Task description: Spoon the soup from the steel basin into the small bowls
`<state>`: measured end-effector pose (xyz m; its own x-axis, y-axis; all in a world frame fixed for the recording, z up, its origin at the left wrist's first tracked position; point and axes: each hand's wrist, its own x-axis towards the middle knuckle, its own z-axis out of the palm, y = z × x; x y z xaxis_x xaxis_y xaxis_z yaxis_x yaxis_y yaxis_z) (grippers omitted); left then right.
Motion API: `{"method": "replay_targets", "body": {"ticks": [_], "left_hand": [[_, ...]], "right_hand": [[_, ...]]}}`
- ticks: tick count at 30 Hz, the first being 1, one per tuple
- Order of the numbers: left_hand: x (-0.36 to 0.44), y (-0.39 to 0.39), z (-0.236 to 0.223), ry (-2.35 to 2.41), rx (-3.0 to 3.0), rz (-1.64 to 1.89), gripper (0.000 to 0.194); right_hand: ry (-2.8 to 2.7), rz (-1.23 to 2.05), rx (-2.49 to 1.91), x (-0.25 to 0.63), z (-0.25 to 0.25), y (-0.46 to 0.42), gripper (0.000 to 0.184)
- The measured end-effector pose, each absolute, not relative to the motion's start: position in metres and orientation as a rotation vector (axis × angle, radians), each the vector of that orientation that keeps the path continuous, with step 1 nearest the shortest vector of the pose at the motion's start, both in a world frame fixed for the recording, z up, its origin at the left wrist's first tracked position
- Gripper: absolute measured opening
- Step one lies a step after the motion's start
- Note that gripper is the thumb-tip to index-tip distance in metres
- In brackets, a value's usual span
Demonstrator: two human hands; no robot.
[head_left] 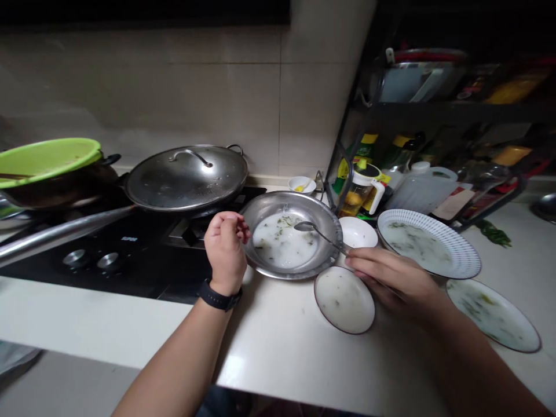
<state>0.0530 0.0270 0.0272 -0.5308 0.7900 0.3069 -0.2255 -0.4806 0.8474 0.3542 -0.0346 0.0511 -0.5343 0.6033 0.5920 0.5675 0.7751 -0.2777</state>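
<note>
My right hand (397, 284) grips the handle of a metal spoon (306, 226), whose bowl is over the right part of a steel basin (297, 200). Milky white liquid (282, 246) with green leafy bits lies in the basin. My left hand (226, 249), wearing a dark wristband, is at the basin's left rim with its fingers curled closed. What those fingers hold, if anything, is hidden, and I cannot tell whether they touch the rim. Just below the basin is a small dark-rimmed bowl (344, 300) with whitish contents and dark specks.
A lidded wok (186, 179) and a pot under a green basin (52, 159) stand on the black hob (143, 249). To the right are a white bowl (358, 233), a patterned plate (467, 255) and another plate (495, 315). Behind them stands a bottle rack (452, 110).
</note>
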Motion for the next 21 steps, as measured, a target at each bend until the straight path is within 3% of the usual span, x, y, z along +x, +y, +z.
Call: {"method": "replay_targets", "body": {"ticks": [8, 21], "left_hand": [[0.052, 0.029, 0.026, 1.031, 0.938, 2.069, 0.014], [0.051, 0.032, 0.022, 1.082, 0.977, 2.065, 0.015]], "right_hand": [[-1.092, 0.490, -0.930, 0.379, 0.063, -0.040, 0.013], [-1.489, 0.891, -1.077, 0.407, 0.069, -0.054, 0.025]]}}
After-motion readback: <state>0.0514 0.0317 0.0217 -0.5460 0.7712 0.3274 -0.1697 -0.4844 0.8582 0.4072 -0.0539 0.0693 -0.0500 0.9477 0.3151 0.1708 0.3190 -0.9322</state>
